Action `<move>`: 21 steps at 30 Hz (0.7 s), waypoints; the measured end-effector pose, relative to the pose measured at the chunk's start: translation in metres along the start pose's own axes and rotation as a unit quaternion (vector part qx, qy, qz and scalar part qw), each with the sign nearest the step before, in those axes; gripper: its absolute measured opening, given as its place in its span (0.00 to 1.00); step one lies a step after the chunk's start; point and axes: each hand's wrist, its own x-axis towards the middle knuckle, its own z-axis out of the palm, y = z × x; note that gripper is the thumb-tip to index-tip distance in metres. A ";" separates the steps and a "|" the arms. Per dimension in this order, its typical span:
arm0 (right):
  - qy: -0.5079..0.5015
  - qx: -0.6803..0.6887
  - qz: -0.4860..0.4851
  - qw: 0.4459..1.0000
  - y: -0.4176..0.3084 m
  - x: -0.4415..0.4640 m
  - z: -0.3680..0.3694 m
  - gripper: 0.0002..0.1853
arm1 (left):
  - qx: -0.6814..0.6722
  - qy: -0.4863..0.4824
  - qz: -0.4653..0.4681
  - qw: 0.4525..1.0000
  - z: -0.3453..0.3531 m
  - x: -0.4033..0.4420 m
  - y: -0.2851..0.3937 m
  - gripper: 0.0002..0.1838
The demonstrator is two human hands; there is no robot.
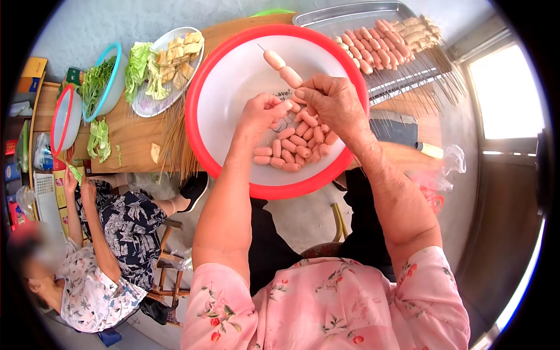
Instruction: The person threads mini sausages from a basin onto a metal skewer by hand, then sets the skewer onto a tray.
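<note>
A thin skewer carries small pink sausages (290, 76), its pointed tip sticking out past the upper one. My right hand (337, 105) is closed around the lower part of this skewer, thumb and fingers pinched together. Just left of it, my left hand (262, 115) has its thumb and forefinger pressed together; what lies between them is hidden. Both hands are over a large white basin (219, 87) with a red rim. Many loose sausages (289, 151) lie at the basin's near right, partly under my hands.
Behind the basin at right, a metal tray (326, 20) and rack hold skewered sausages (376, 46). A knife (402, 131) lies below them. Leftward are bare skewers (178, 137), a plate (146, 105) of vegetables and a bowl of greens (98, 81). A seated person (99, 262) handles a green leaf.
</note>
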 end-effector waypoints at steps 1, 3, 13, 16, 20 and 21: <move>0.001 0.008 0.005 1.000 -0.002 -0.001 0.000 0.07 | -0.094 0.002 0.001 0.996 -0.005 -0.003 0.005 0.10; -0.004 0.002 0.015 1.000 -0.002 -0.001 0.002 0.07 | -0.188 0.005 0.017 0.982 -0.013 -0.006 0.013 0.09; -0.055 -0.042 0.003 0.998 -0.004 -0.009 0.011 0.07 | -0.478 0.037 0.154 0.864 -0.050 -0.002 0.011 0.12; -0.066 -0.057 0.014 0.996 -0.006 -0.011 0.013 0.07 | -0.501 0.058 0.147 0.851 -0.052 -0.009 0.016 0.13; -0.079 -0.078 -0.029 0.993 0.011 -0.011 0.017 0.06 | -0.550 0.063 0.153 0.819 -0.050 -0.010 0.015 0.12; -0.079 -0.078 -0.029 0.993 0.010 -0.011 0.017 0.06 | -0.550 0.063 0.153 0.819 -0.051 -0.009 0.014 0.12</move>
